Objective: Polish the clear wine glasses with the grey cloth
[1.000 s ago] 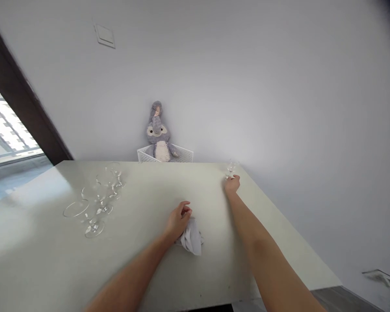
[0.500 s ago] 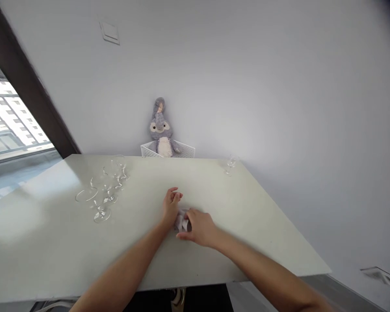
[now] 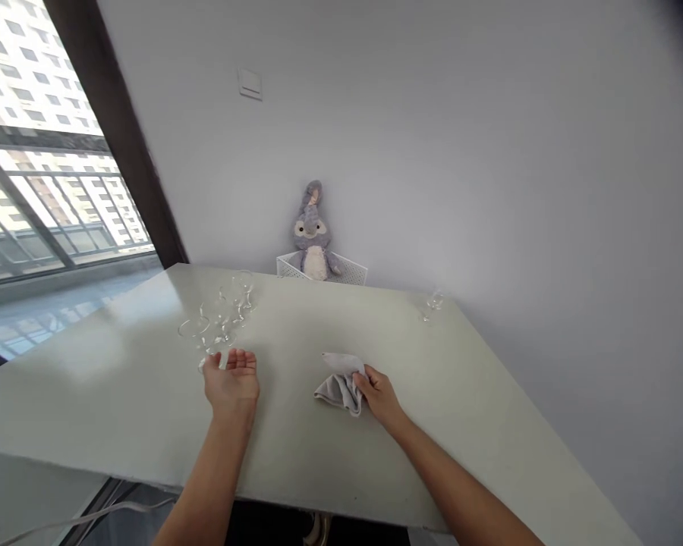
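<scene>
My right hand (image 3: 377, 393) pinches a crumpled light grey cloth (image 3: 344, 383) over the middle of the table, and the cloth's loose folds hang to the left of my fingers. My left hand (image 3: 232, 379) is turned palm up with its fingers apart, holding nothing that I can see. It is just in front of a group of clear stemmed glasses (image 3: 226, 330) standing at the left. The foot of the nearest glass is partly hidden behind my thumb; I cannot tell whether they touch. Far off at the right stands another clear glass (image 3: 433, 302).
The pale table (image 3: 296, 455) reaches to the wall. Behind its far edge a grey plush toy (image 3: 314, 239) sits in a white perforated basket (image 3: 350, 271). A window with a railing (image 3: 51, 205) is at the left. A pale cable (image 3: 91, 517) runs below the near edge.
My left hand has moved left, away from the right one, to the glasses and turned palm up. The cloth, bunched under my right hand before, now hangs spread out from it. The view has shifted left.
</scene>
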The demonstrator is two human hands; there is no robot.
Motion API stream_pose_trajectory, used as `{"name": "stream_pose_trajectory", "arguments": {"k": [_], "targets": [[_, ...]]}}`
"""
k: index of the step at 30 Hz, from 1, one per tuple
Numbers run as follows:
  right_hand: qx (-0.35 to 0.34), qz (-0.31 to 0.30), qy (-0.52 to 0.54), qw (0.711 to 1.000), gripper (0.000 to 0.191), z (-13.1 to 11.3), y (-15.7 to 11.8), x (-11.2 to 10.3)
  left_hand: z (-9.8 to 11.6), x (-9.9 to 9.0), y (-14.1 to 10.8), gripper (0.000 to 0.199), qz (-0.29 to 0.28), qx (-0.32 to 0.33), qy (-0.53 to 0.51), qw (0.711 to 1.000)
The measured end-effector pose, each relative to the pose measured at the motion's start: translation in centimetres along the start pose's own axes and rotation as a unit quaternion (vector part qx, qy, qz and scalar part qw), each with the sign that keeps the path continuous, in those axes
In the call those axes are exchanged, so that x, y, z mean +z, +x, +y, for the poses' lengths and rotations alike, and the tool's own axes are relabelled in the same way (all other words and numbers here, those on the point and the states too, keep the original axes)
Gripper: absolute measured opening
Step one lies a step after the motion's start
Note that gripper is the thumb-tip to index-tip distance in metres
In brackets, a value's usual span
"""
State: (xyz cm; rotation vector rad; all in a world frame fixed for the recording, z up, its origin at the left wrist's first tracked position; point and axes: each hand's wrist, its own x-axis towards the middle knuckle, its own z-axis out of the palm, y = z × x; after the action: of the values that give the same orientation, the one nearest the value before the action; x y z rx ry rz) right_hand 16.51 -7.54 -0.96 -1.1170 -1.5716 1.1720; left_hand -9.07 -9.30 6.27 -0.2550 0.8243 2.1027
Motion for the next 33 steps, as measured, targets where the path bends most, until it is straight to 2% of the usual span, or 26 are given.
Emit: {"name": "stream_pose_trajectory", "arguments": {"k": [2, 6, 9, 16, 22, 26, 28, 31, 33], "targets": [[0.010, 0.011, 0.074, 0.997, 0.023, -0.4, 0.2, -0.3, 1.0, -0.5, 1.6, 0.020, 0.018, -0.019, -0.012, 1.000], [0.026, 0.036, 0.193, 0.980, 0.020, -1.0, 0.3, -0.6, 2.0, -1.1, 4.1, 0.046, -0.035, -0.059, -0.038, 0.997], [0.041, 0.045, 0.266, 0.962, 0.016, -1.2, 0.5, -0.9, 2.3, -1.2, 5.2, 0.058, -0.057, -0.062, -0.060, 0.995], [0.062, 0.036, 0.356, 0.932, 0.026, -1.0, 0.8, -1.1, 3.2, -0.9, 6.3, 0.041, -0.072, -0.049, -0.065, 0.994], [0.072, 0.045, 0.358, 0.930, 0.030, -1.3, 0.8, -0.9, 4.0, -0.8, 7.0, 0.035, -0.050, -0.055, -0.058, 0.996], [0.073, 0.056, 0.373, 0.923, 0.031, -1.5, 1.0, -1.0, 3.0, -0.7, 5.2, 0.026, -0.044, -0.043, -0.044, 0.997], [0.059, 0.055, 0.387, 0.918, 0.034, -1.7, 1.0, -1.2, 1.5, -0.5, 3.2, 0.022, -0.070, -0.035, -0.024, 0.997], [0.040, 0.060, 0.388, 0.919, 0.040, -2.3, 0.9, -1.5, -1.3, 0.1, -0.3, 0.018, -0.166, -0.062, 0.031, 0.984], [0.026, 0.073, 0.371, 0.926, 0.042, -2.9, 0.9, -1.9, -3.1, 0.7, -2.3, 0.016, -0.263, -0.132, 0.079, 0.952]]}}
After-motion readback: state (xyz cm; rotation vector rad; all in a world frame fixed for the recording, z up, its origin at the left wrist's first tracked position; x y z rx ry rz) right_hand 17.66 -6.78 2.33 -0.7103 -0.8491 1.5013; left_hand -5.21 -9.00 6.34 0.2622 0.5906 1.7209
